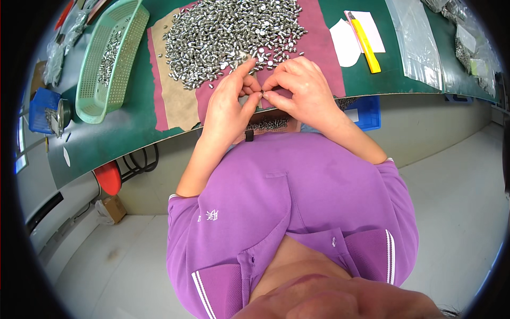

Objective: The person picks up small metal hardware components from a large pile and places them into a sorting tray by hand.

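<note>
– Green desk (117, 138), pale grey floor (451, 186). What covered the work spot?

– Dark red cloth (325, 53) plus a tan strip (178, 103). Pile of shiny metal parts (234, 37) sat across both. My read: fabric stopped them rolling and scratching.

– Hands?

– Left hand (232, 95) and right hand (305, 87) met just in front of the pile, over the desk's near edge. Thumb and index fingers of each pinched one small part (262, 93), tips nearly touching. Too tiny to tell its shape.

– Why both hands on one piece?

– Probably too small to steady with one. Near the chest, it was likely easy to see, with the pile a short reach away.

– Other stuff around?

– Pale green basket (86, 80) at left with more metal bits; apart from the pile, presumably so batches didn't mix. Yellow cutter (365, 42) lay on white paper (345, 45) at right, out of the hands' way, clear plastic bag (417, 42) past it.

– Below?

– Blue bin (370, 114) under the right edge, red stool seat (110, 178) at left, cardboard box (113, 208) on the floor.
</note>
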A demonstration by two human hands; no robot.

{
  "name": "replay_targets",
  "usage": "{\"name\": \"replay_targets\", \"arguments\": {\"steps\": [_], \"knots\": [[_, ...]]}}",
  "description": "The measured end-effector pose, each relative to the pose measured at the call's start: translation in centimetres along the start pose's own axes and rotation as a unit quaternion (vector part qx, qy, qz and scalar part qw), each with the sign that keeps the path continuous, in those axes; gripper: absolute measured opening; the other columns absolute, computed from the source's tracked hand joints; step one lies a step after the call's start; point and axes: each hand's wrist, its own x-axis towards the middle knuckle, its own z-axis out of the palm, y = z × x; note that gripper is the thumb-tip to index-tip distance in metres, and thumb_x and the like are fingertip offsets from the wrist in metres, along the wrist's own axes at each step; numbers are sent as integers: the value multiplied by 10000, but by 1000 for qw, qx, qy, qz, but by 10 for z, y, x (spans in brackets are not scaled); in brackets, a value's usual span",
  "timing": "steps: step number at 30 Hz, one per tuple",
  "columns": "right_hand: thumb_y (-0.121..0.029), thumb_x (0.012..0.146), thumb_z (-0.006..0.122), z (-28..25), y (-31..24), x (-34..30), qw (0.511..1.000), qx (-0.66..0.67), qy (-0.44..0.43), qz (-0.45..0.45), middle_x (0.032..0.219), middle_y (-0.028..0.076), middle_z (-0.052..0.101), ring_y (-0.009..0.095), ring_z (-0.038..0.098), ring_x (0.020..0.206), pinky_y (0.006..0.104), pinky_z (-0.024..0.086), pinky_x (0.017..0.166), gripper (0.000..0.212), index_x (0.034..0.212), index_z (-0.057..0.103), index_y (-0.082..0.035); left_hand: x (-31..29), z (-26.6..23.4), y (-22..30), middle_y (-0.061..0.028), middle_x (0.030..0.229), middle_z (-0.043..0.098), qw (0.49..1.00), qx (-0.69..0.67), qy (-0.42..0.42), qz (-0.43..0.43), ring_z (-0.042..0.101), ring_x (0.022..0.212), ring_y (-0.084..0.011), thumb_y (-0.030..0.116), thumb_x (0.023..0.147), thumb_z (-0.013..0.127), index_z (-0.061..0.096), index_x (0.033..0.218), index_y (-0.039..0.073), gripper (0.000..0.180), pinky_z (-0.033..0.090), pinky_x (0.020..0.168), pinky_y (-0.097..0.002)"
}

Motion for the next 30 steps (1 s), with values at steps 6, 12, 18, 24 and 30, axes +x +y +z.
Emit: {"name": "replay_targets", "arguments": {"steps": [6, 12, 18, 24, 30], "knots": [[-243, 750, 770, -3, 0, -3, 1000, 1, -10, -4, 934, -6, 614, 243, 556, 978, 410, 418, 865, 209, 923, 691, -154, -4, -2, 2, -69, 954, 612, 999, -1, -13, 32, 607, 842, -191, -73, 771, 706, 467, 1418, 60, 703, 525, 758, -324], [-254, 735, 789, -1, 0, -3, 999, 10, -19, -26, 980, 16, 616, 246, 560, 1000, 408, 439, 880, 287, 979, 689, -141, -8, -5, 0, -71, 994, 614, 998, -62, 22, 15, 605, 857, -181, -77, 776, 701, 401, 1473, 76, 774, 522, 793, -316], [-230, 737, 782, -4, 1, 0, 997, 42, -47, -36, 977, 42, 614, 277, 581, 962, 417, 477, 841, 284, 978, 680, -119, -12, -12, -4, -64, 955, 648, 998, -49, -35, -1, 628, 862, -204, -80, 764, 708, 477, 1422, 72, 714, 525, 783, -337], [-199, 737, 791, -8, 1, -1, 997, 40, -57, -20, 1008, 46, 623, 277, 585, 988, 401, 493, 856, 309, 1009, 679, -106, -9, -7, 0, -66, 915, 665, 995, 19, -10, 102, 634, 847, -240, -88, 741, 716, 519, 1387, 73, 694, 528, 763, -360], [-199, 741, 787, -6, -1, 2, 998, 23, -52, -33, 1009, 50, 623, 282, 587, 988, 411, 491, 852, 303, 1006, 675, -102, -8, -5, -4, -75, 942, 655, 998, 6, -5, 63, 632, 850, -225, -78, 761, 705, 465, 1430, 74, 728, 530, 771, -351]]}}
